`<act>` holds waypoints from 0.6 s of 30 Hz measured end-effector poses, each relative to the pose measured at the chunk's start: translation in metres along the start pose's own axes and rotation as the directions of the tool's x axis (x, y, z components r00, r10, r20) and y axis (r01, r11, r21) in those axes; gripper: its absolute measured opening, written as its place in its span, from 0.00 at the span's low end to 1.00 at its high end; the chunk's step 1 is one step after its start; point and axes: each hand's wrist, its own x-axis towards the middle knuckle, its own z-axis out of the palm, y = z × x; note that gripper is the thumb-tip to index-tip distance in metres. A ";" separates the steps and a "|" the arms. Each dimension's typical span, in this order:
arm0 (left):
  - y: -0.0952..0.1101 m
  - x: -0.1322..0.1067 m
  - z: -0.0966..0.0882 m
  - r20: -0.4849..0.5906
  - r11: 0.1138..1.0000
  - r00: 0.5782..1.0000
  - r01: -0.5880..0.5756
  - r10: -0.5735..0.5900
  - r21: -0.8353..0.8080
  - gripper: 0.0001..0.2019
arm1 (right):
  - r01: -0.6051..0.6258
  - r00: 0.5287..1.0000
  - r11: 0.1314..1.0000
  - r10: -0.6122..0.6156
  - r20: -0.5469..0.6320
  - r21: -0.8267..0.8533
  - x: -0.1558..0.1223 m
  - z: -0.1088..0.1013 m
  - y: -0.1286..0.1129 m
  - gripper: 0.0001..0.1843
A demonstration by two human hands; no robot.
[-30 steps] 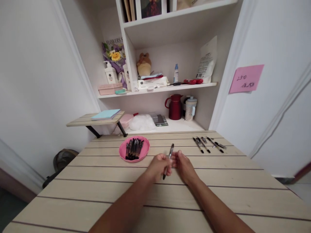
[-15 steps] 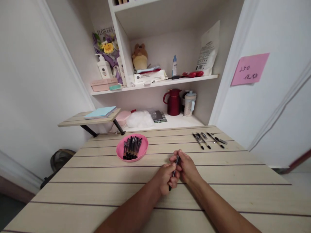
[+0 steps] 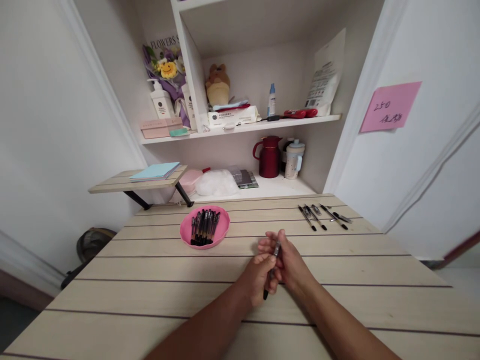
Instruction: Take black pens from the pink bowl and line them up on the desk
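Observation:
Both of my hands hold one black pen (image 3: 273,262) upright over the middle of the wooden table (image 3: 157,295). My left hand (image 3: 257,281) is closed round the pen's lower part, whose tip sticks out below the fingers. My right hand (image 3: 288,262) is closed round its upper part, thumb and fingers pinching near the top. A pink bowl (image 3: 204,228) with several black pens stands to the far left of my hands. Several pens and pen parts (image 3: 323,217) lie in a row at the far right.
Behind the table is a white shelf unit (image 3: 243,131) with a red jug (image 3: 267,157), a cup, bottles, a plush toy and flowers. A small folding table (image 3: 135,181) with a blue notebook stands at the left. A pink note (image 3: 390,107) is stuck on the right wall.
The hands have drawn the pen nearer to me and lower, and now cover more of it. The view has tilted down slightly.

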 end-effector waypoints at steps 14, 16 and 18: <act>0.003 -0.001 0.004 -0.039 0.998 0.998 0.047 -0.046 0.044 0.17 | 0.032 0.997 0.968 -0.047 -0.053 -0.247 -0.001 0.000 0.002 0.21; 0.008 -0.003 0.002 0.008 0.995 0.995 0.095 -0.095 -0.010 0.17 | 0.060 0.997 0.963 -0.072 -0.035 -0.264 -0.002 0.001 0.000 0.22; 0.011 -0.005 0.000 0.068 0.989 0.989 0.135 -0.131 -0.057 0.16 | 0.092 0.996 0.970 -0.092 0.011 -0.227 -0.004 0.002 -0.002 0.21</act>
